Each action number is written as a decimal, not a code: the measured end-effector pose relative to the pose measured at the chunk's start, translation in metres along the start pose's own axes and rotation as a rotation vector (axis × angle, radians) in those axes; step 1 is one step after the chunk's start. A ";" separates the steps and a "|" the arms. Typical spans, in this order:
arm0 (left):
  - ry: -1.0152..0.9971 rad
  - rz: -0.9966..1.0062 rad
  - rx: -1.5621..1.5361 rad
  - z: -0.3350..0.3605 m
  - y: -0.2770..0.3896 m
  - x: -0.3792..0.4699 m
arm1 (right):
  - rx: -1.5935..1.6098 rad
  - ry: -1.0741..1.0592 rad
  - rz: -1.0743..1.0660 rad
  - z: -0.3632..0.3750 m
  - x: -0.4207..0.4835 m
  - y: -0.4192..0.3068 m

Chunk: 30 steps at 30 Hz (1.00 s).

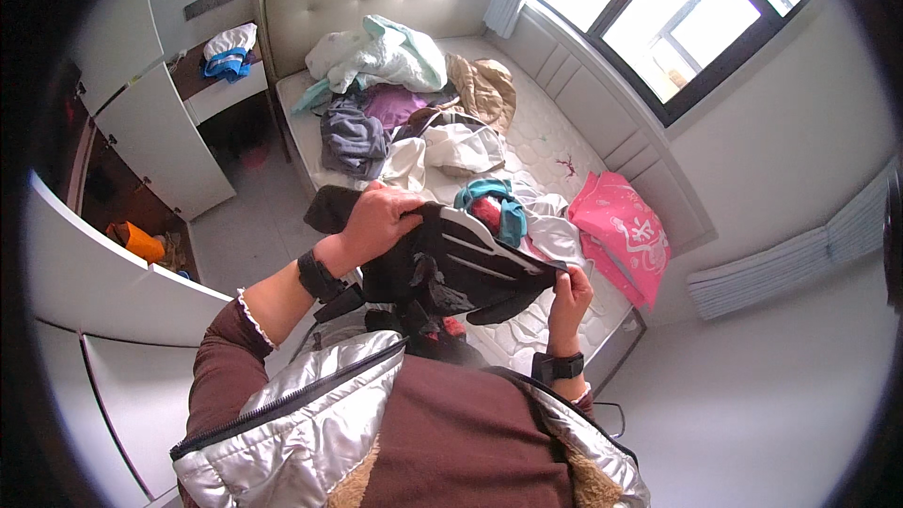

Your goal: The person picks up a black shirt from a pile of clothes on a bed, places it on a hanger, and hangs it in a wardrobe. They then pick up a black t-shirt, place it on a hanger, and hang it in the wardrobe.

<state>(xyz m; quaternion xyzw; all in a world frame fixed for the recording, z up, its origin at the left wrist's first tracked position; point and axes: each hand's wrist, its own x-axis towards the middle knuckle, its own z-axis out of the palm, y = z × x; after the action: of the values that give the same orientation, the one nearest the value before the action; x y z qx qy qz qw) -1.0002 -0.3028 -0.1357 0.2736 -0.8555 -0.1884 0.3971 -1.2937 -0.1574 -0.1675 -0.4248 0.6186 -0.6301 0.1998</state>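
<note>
A black garment (pixel 451 261) with white stripes and a pale print hangs stretched between my hands, in front of my body. My left hand (pixel 381 215) grips its upper left edge, thumb along the cloth. Pinched in my right hand (pixel 573 289) is the opposite corner, lower and to the right. The lower part of the garment droops over the near end of the mattress (pixel 543 120). Just beyond it lie a teal and red cloth item (pixel 509 204) and a white garment (pixel 554 226).
Farther up the bed are a grey garment (pixel 353 137), a tan garment (pixel 487 88) and a pale green quilt (pixel 388 56). A pink printed bag (pixel 624 233) sits at the right edge. Left stand an open wardrobe (pixel 159 134) and a nightstand (pixel 229 95) bearing folded cloth.
</note>
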 end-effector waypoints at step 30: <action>-0.187 -0.080 -0.272 -0.006 -0.040 0.012 | -0.073 -0.534 0.119 -0.023 0.020 -0.019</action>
<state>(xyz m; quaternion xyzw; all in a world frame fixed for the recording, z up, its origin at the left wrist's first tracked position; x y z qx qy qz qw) -0.9893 -0.3418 -0.1462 0.2325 -0.8438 -0.3428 0.3413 -1.3178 -0.1555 -0.1407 -0.5458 0.5900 -0.4604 0.3770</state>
